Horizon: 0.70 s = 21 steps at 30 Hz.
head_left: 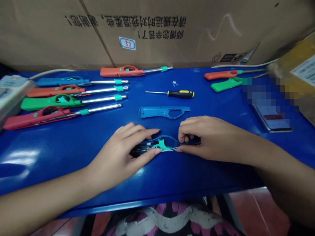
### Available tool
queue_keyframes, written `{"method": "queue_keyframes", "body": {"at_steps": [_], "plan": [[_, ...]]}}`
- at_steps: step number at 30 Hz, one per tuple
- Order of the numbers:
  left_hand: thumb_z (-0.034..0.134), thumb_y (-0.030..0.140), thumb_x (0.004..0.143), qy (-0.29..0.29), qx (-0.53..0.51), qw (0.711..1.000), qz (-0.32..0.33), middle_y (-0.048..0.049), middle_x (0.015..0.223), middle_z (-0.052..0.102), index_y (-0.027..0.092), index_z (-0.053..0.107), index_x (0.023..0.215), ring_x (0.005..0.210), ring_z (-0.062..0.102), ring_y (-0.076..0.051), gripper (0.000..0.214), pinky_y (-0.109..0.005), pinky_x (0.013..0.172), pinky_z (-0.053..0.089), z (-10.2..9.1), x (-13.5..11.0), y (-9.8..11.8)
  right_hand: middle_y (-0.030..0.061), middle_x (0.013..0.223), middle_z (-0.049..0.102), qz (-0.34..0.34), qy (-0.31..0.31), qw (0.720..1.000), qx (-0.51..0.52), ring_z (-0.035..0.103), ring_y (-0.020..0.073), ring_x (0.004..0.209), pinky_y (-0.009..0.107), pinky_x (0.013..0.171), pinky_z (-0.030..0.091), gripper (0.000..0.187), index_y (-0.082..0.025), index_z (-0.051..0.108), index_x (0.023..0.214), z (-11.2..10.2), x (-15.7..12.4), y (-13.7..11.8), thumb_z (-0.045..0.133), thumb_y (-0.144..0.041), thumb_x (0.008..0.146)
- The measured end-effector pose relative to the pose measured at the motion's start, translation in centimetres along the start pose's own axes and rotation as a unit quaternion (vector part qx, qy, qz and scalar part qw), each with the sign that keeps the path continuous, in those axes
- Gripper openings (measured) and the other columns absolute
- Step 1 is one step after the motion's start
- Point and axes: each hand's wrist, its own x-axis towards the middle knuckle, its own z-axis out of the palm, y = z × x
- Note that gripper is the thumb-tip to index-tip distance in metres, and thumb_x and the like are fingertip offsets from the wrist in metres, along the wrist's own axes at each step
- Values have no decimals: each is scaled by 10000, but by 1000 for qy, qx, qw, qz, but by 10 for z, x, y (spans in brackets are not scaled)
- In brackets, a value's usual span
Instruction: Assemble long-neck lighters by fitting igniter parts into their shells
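Note:
An opened blue lighter (169, 141) with a long nozzle lies across the table before me, its inner parts and turquoise trigger (162, 144) showing. My left hand (125, 147) grips its handle end, thumb and fingers on either side. At the neck, my right hand (209, 136) pinches the lighter, and a thin dark part sticks out under that palm. Just beyond my hands rests the loose blue half shell (162, 112). Farther back are a black and yellow screwdriver (180, 94) and several small screws (175, 84).
Several assembled lighters (56, 101) lie in a row at left, beside a white power strip (14, 88). An orange lighter (121, 71) lies before the cardboard box (157, 49). At right are orange and green lighters (226, 84), a phone (273, 118) and a yellow package (292, 68).

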Motion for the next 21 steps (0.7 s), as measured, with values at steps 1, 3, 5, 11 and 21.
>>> {"method": "queue_keyframes", "body": {"at_steps": [1,3,5,11,21], "plan": [[667,368,943,9,-4,1000,3,-39,1017,683,245,655,1243,888,589,-191,325,-349,783,470,1,1,0,-4,798,651,-3,1,1000,1,566,151,733,295,631,348,195,-217,618,781,1,0,-1,687,-371,877],[682,347,934,23,-16,1000,14,-32,961,680,223,707,1116,849,593,-177,221,-339,758,467,2,1,-1,-6,804,644,-6,4,1000,5,563,153,744,297,642,347,227,-220,612,792,4,1,-2,677,-414,890],[694,319,927,33,-35,999,20,-32,940,678,202,717,1057,834,597,-168,177,-332,748,470,3,2,0,-9,822,641,-7,12,1000,15,560,154,761,297,654,350,265,-225,606,814,8,3,-3,669,-470,894],[691,262,923,42,-69,997,18,-31,919,663,183,715,1058,832,594,-156,158,-306,741,492,2,3,2,-7,846,630,-5,38,998,40,554,151,797,292,683,364,287,-214,581,824,19,9,-4,673,-476,895],[554,305,1004,23,-34,999,-2,-56,1058,693,211,676,1228,955,593,-198,271,-366,874,483,-2,10,-5,-6,814,632,45,85,993,73,562,143,751,275,644,371,233,-226,650,901,12,12,-3,661,-458,889]]}}
